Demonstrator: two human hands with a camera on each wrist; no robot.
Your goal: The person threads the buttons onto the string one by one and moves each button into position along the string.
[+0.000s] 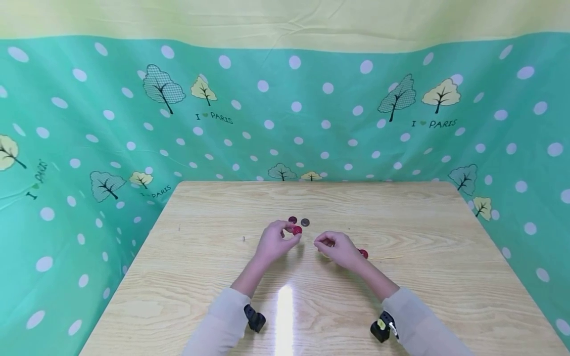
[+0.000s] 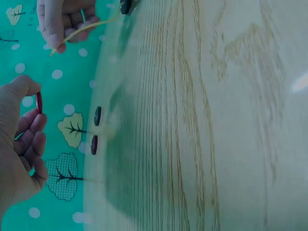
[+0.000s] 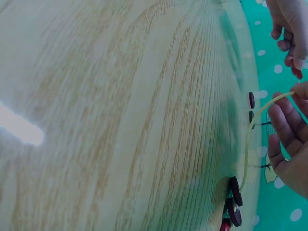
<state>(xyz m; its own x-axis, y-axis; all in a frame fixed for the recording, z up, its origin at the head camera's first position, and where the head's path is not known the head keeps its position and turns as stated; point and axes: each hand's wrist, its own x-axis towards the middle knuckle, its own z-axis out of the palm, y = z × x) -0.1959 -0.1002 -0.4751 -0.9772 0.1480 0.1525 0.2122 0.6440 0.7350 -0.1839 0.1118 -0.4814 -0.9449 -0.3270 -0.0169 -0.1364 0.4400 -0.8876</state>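
Pinching one red button (image 1: 297, 231), one cord (image 3: 247, 144)

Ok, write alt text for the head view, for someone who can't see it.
The left hand pinches a red button and the right hand a yellow string, over a wooden table. Two dark buttons lie beyond the left hand; a green dotted cloth hangs behind.
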